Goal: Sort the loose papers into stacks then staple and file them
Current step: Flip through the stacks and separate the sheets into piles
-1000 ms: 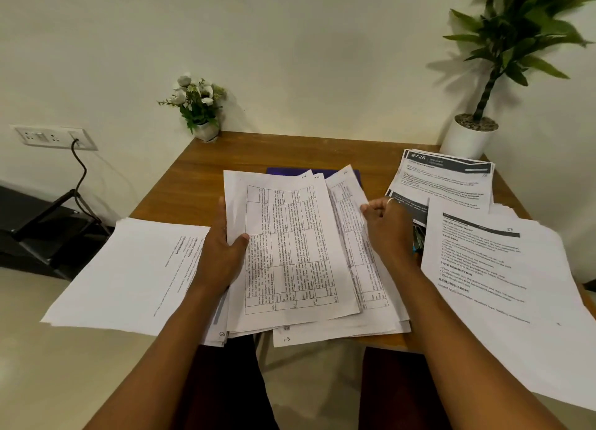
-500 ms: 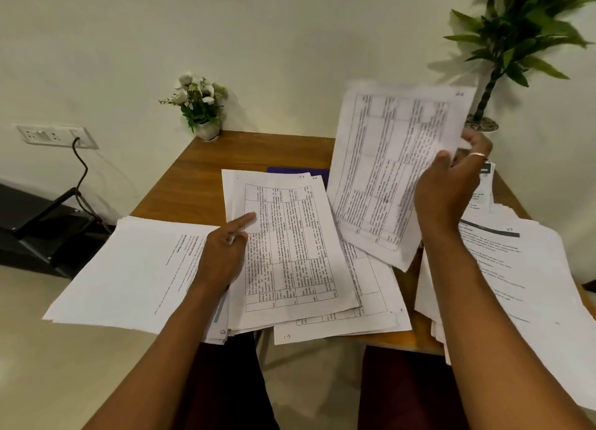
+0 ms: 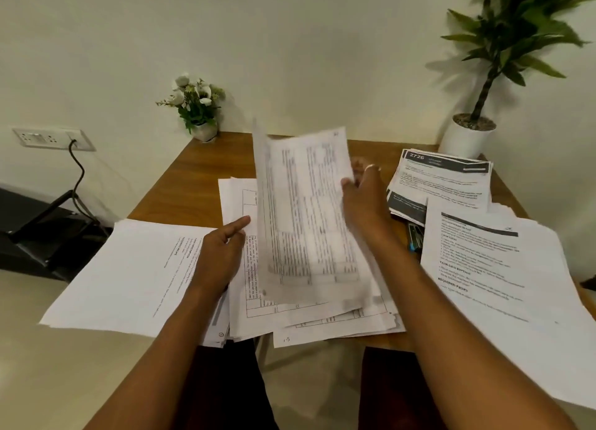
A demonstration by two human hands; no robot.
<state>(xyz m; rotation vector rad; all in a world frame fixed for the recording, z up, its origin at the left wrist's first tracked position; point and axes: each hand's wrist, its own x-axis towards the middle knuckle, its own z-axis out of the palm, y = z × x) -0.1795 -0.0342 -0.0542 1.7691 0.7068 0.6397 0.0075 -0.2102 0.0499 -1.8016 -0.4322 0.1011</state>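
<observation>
- Centre stack [image 3: 322, 320]: at the 6 o'clock edge of the bench [image 3: 187, 184], long axis 6–12.
- Left hand [image 3: 222, 258]: rests on the stack's 9 o'clock side. Fingers loose, forefinger straight, gripping nothing.
- Tabled sheet [image 3: 306, 216]: blurred, raised over the stack, long axis 6–12, top edge toward 12.
- Right hand [image 3: 364, 200]: fingers pinch the sheet's 3 o'clock edge.

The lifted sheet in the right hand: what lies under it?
A fanned stack of table-printed sheets on the wooden table, with the left hand resting on it. The lifted sheet hides the stack's middle and whatever lies behind it.
</observation>
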